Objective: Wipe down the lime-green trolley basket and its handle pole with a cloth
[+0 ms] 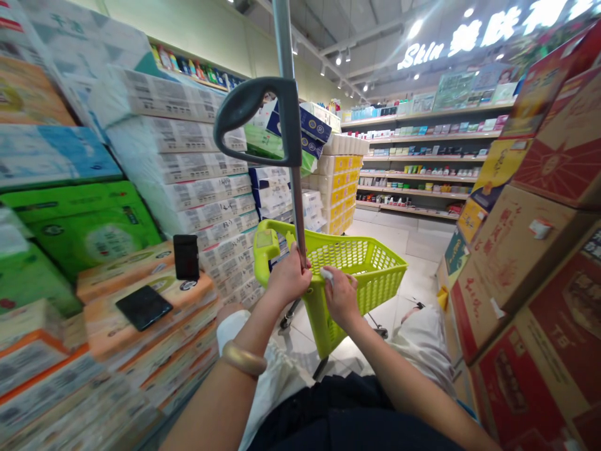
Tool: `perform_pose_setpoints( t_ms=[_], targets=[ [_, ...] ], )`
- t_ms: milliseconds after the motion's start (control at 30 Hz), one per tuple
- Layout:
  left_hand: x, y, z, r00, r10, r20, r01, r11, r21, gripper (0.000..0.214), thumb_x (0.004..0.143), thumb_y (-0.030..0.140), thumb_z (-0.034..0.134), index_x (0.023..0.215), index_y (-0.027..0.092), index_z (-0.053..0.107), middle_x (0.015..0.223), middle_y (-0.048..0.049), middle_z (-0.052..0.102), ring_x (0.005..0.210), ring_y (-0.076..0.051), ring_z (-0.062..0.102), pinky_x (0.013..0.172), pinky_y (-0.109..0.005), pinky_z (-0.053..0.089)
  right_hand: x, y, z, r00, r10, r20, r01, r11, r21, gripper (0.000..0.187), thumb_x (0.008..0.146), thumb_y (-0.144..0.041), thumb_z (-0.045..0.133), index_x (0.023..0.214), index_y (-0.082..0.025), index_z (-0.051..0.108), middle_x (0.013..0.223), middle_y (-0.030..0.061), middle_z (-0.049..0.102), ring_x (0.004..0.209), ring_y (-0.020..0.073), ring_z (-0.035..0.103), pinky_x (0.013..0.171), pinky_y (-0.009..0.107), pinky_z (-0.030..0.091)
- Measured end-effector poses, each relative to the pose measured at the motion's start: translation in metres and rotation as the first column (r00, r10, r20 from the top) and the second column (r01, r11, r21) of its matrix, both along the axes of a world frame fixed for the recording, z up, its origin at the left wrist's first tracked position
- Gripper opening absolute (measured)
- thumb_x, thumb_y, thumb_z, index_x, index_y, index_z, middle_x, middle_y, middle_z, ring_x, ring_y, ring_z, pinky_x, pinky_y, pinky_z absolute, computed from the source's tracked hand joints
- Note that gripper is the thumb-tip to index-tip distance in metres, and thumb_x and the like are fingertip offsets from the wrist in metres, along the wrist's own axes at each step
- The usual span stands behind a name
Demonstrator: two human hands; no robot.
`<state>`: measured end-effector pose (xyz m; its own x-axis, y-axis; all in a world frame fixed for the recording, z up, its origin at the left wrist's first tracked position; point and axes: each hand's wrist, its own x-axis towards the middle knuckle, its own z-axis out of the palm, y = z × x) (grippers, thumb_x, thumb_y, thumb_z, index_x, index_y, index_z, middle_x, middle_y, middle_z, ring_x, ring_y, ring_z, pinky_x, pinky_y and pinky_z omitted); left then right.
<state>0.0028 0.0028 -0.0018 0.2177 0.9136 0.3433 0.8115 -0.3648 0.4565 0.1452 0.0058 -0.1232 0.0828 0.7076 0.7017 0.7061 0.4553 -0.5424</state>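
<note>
My left hand (287,275) is closed around the lower part of a metal pole (297,207). A dark grey loop handle (292,122) tops this pole, which leans upright at the near side of a lime-green shopping cart (382,266). Close to the cart's near rim, my right hand (342,297) is closed on a small white wad (326,274), which looks like a tissue or cloth. A lime-green grip (266,243) sticks up at the cart's left corner, left of my left hand. The visible inside of the cart shows only its perforated walls.
Tissue packs (206,169) rise in stacks on the left. Two dark phone-like devices, one flat (144,307) and one propped up (186,257), rest on orange packs. Cardboard cartons (511,244) line the right side. Stocked shelves (422,134) stand at the back.
</note>
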Motion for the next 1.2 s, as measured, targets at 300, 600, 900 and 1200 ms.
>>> perform_pose_setpoints(
  t_ms=[300, 600, 900, 1200],
  targets=[
    [-0.002, 0.001, 0.001, 1.000, 0.028, -0.002, -0.028, 0.999, -0.016, 0.037, 0.078, 0.017, 0.055, 0.113, 0.020, 0.042, 0.095, -0.0037, 0.071, 0.087, -0.021, 0.069, 0.080, -0.032, 0.050, -0.024, -0.009, 0.013, 0.998, 0.064, -0.009, -0.063, 0.997, 0.044, 0.032, 0.090, -0.014, 0.039, 0.117, -0.021, 0.054, 0.114, 0.0068, 0.066, 0.102, 0.0194, 0.059, 0.096, 0.035, 0.030],
    [-0.006, 0.006, -0.003, 1.000, 0.012, 0.001, -0.012, 1.000, 0.002, 0.031, 0.078, 0.015, 0.052, 0.107, 0.021, 0.044, 0.092, -0.0018, 0.070, 0.086, -0.021, 0.069, 0.080, -0.034, 0.051, 0.002, 0.000, -0.005, 0.999, -0.047, -0.019, 0.048, 0.999, 0.024, 0.031, 0.092, -0.016, 0.039, 0.119, -0.022, 0.054, 0.115, 0.0074, 0.066, 0.106, 0.0206, 0.059, 0.097, 0.038, 0.029],
    [-0.003, 0.002, -0.001, 0.992, 0.080, -0.095, -0.079, 0.997, 0.020, 0.039, 0.080, 0.019, 0.051, 0.117, 0.017, 0.042, 0.095, -0.0078, 0.070, 0.089, -0.025, 0.069, 0.081, -0.037, 0.051, -0.023, -0.005, 0.027, 0.983, 0.155, 0.094, -0.157, 0.987, 0.015, 0.038, 0.084, -0.016, 0.051, 0.121, -0.023, 0.058, 0.113, 0.0077, 0.066, 0.104, 0.0224, 0.059, 0.098, 0.039, 0.038],
    [-0.003, 0.000, 0.000, 0.991, 0.085, -0.107, -0.084, 0.996, 0.018, 0.040, 0.080, 0.018, 0.049, 0.119, 0.016, 0.042, 0.095, -0.0094, 0.070, 0.089, -0.026, 0.069, 0.079, -0.037, 0.051, -0.024, 0.004, 0.023, 0.970, 0.235, 0.066, -0.237, 0.971, 0.036, 0.046, 0.082, -0.011, 0.047, 0.127, -0.019, 0.053, 0.113, 0.0111, 0.063, 0.105, 0.0230, 0.059, 0.094, 0.039, 0.048]
  ],
)
